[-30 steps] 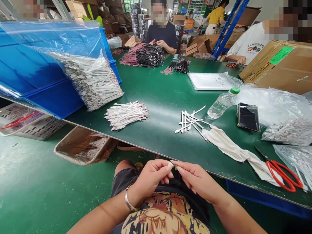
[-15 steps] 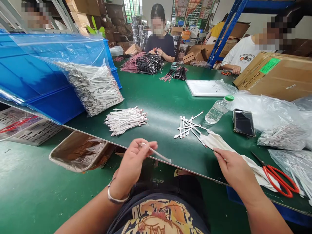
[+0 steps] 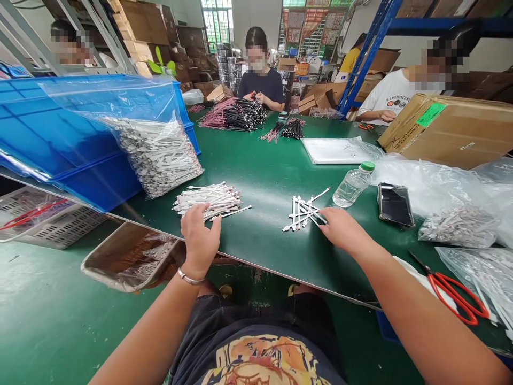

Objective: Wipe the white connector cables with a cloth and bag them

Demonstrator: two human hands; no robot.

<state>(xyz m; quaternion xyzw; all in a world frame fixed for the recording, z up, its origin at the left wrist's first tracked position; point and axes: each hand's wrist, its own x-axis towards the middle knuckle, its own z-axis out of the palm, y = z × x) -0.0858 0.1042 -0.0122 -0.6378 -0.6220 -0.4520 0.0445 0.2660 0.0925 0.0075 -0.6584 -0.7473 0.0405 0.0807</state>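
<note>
My left hand [image 3: 200, 239] is at the near edge of a large pile of short white cables [image 3: 212, 197], its thumb and fingers apart. One white cable [image 3: 236, 210] lies along the front of that pile, close to the thumb. My right hand [image 3: 342, 230] reaches over a small criss-crossed heap of white cables [image 3: 300, 214], thumb and fingers pinched on a cable at its right side. The fingertips partly hide the held end.
A clear bag of white cables [image 3: 160, 158] leans on blue bins [image 3: 92, 171] at left. To the right are a water bottle [image 3: 352, 184], a phone [image 3: 396, 204], red-handled scissors [image 3: 457, 294] and bagged cables [image 3: 459, 227]. A person [image 3: 262, 83] works across the table.
My left hand has moved up to the large pile, and the cable it held lies there. My right hand has moved left and forward to the small heap from the white cloth.
</note>
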